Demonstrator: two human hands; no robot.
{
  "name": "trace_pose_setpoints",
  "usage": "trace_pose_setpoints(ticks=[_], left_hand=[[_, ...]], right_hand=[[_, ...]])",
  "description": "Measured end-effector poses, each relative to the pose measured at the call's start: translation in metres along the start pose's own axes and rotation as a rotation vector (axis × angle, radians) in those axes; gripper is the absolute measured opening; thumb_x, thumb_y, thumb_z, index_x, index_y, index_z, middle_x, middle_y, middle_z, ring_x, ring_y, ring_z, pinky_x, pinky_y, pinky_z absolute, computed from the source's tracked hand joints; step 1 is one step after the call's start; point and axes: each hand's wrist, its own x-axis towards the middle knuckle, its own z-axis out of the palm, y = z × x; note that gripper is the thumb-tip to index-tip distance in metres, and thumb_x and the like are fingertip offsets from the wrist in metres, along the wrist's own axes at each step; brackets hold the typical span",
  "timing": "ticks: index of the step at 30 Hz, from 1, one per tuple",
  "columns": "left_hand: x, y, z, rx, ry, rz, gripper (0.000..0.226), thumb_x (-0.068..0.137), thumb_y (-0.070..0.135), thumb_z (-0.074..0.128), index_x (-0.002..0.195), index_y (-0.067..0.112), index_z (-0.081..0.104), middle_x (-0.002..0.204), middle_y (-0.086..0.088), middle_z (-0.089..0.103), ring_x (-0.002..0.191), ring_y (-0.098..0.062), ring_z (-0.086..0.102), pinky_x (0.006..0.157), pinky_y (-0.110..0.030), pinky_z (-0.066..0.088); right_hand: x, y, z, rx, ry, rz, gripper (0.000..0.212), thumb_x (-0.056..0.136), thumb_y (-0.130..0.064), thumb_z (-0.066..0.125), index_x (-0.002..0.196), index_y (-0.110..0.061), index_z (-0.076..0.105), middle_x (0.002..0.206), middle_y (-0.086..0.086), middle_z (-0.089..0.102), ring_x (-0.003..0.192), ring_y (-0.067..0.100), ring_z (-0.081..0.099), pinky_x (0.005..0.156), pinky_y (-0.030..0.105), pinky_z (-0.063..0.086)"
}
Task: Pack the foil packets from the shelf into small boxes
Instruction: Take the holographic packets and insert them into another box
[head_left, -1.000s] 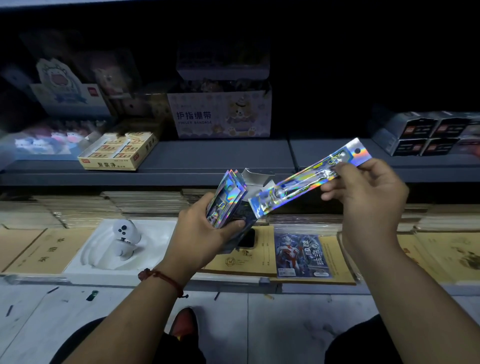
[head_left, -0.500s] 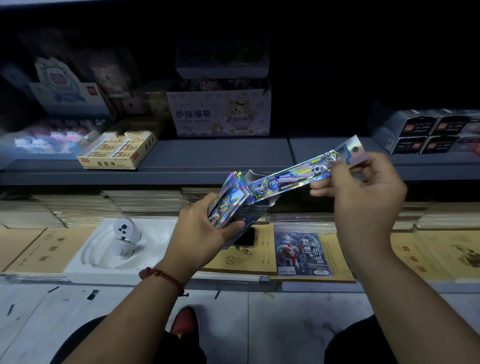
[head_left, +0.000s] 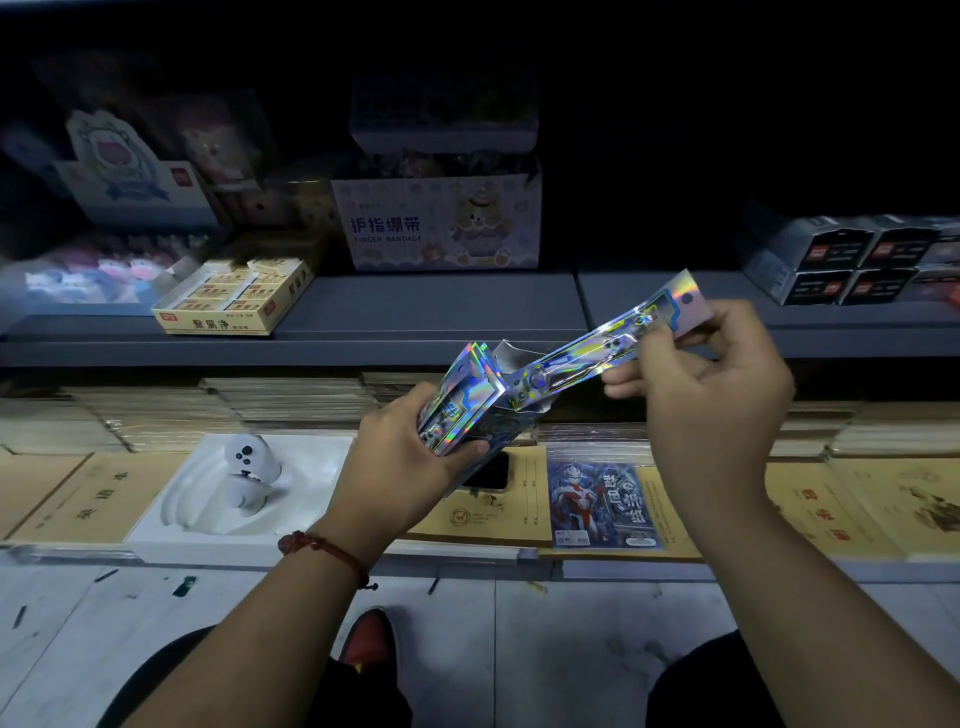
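My left hand (head_left: 410, 457) grips a small box (head_left: 485, 415) with an open top, tilted to the right, with several shiny holographic foil packets (head_left: 457, 395) sticking out of it. My right hand (head_left: 711, 395) pinches the upper end of one long foil packet (head_left: 602, 353). That packet slants down to the left and its lower end sits in the mouth of the box. Both hands are in front of the grey shelf edge (head_left: 363, 343).
On the grey shelf stand a yellow eraser box (head_left: 234, 296), a finger-bandage carton (head_left: 436, 228) and dark small boxes (head_left: 841, 260) at the right. Below lie brown notebooks (head_left: 78, 493), a white tray with a white controller (head_left: 249, 462), a phone (head_left: 488, 470) and a blue card pack (head_left: 597, 504).
My right hand has slid the long foil packet down and to the left, so its lower end has gone into the box. The left hand holds the box almost still.
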Motion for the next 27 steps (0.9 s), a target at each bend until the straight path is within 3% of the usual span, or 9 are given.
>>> trace_pose_setpoints(ticks=[4,7,13,15,20,23,25,27], left_hand=[[0.000,-0.001,0.001,0.003,-0.011,0.013,0.048,0.064,0.059,0.079,0.102,0.038,0.059,0.086,0.018,0.071,0.082,-0.010,0.067,0.075,-0.039,0.057],[0.000,-0.001,0.001,-0.001,-0.017,0.017,0.045,0.066,0.053,0.084,0.101,0.038,0.060,0.087,0.020,0.070,0.082,-0.005,0.066,0.075,-0.035,0.057],[-0.001,-0.002,0.000,0.020,-0.034,0.053,0.041,0.070,0.048,0.088,0.096,0.042,0.058,0.085,0.021,0.068,0.080,-0.001,0.064,0.066,-0.025,0.049],[-0.002,-0.001,0.001,0.021,-0.048,0.074,0.043,0.070,0.048,0.088,0.103,0.041,0.060,0.088,0.021,0.069,0.082,-0.001,0.065,0.069,-0.026,0.052],[-0.003,0.000,0.002,0.014,-0.084,0.120,0.049,0.072,0.048,0.087,0.113,0.043,0.060,0.095,0.022,0.070,0.087,-0.001,0.067,0.074,-0.030,0.056],[-0.005,0.001,0.001,-0.003,-0.094,0.163,0.046,0.073,0.049,0.087,0.110,0.039,0.062,0.093,0.022,0.069,0.086,-0.001,0.066,0.072,-0.029,0.055],[-0.007,0.004,0.000,0.001,-0.102,0.210,0.041,0.073,0.051,0.086,0.105,0.039,0.062,0.091,0.025,0.067,0.084,0.001,0.064,0.068,-0.020,0.050],[-0.007,0.006,0.000,0.022,-0.108,0.235,0.040,0.074,0.053,0.084,0.105,0.040,0.062,0.091,0.025,0.066,0.083,0.001,0.063,0.068,-0.022,0.051]], right_hand=[[-0.006,0.007,0.007,-0.125,-0.247,0.069,0.018,0.093,-0.008,0.070,0.096,-0.019,0.056,0.064,0.006,0.066,0.051,0.022,0.070,0.052,0.049,0.060],[-0.009,0.012,0.010,-0.240,-0.381,0.101,0.025,0.091,-0.017,0.074,0.107,-0.019,0.055,0.069,0.004,0.065,0.054,0.025,0.067,0.057,0.050,0.059],[-0.009,0.016,0.012,-0.315,-0.445,0.217,0.025,0.088,-0.030,0.078,0.098,-0.025,0.055,0.071,0.003,0.065,0.060,0.023,0.067,0.058,0.044,0.059],[-0.010,0.016,0.013,-0.343,-0.477,0.297,0.033,0.085,-0.039,0.080,0.096,-0.026,0.053,0.071,0.004,0.063,0.063,0.026,0.066,0.057,0.044,0.058],[-0.010,0.013,0.014,-0.376,-0.525,0.489,0.053,0.076,-0.055,0.083,0.100,-0.018,0.053,0.070,0.001,0.052,0.049,0.022,0.057,0.044,0.043,0.052],[-0.008,0.015,0.011,-0.403,-0.565,0.582,0.055,0.074,-0.053,0.084,0.101,-0.017,0.053,0.078,0.000,0.054,0.044,0.017,0.055,0.047,0.037,0.052],[-0.007,0.020,0.009,-0.457,-0.599,0.606,0.047,0.078,-0.043,0.083,0.101,-0.013,0.055,0.077,0.002,0.054,0.045,0.017,0.054,0.051,0.037,0.051],[-0.006,0.025,0.007,-0.479,-0.609,0.612,0.040,0.082,-0.031,0.080,0.101,-0.004,0.057,0.073,0.007,0.056,0.050,0.022,0.058,0.051,0.037,0.050]])
